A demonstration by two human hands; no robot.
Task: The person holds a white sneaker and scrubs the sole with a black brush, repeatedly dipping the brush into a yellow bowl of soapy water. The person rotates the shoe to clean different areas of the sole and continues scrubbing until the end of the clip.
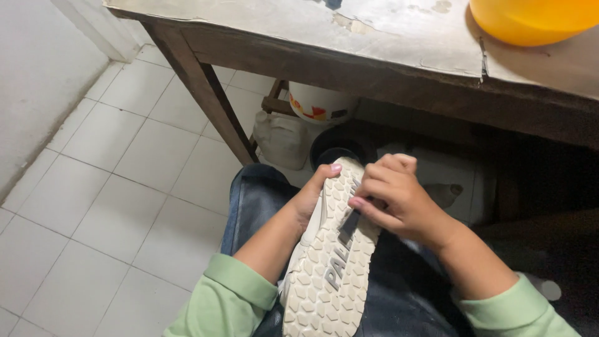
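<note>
Shoe, pale hexagon-lugged rubber sole up.

single head-worn view, looking steeply down, close over the lap, table edge above

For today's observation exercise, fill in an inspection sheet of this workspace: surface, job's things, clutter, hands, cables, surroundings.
Surface: worn wooden table, top layer peeling.
Job's things: pale shoe, sole up on the lap; a small dark thing against the sole, kind unclear.
Clutter: orange bowl on the table; white bag and containers beneath.
Hands: left hand grips the shoe's side; right hand pinches the dark thing.
Cables: nothing seen.
Surroundings: white tiled floor, white wall at left.
</note>
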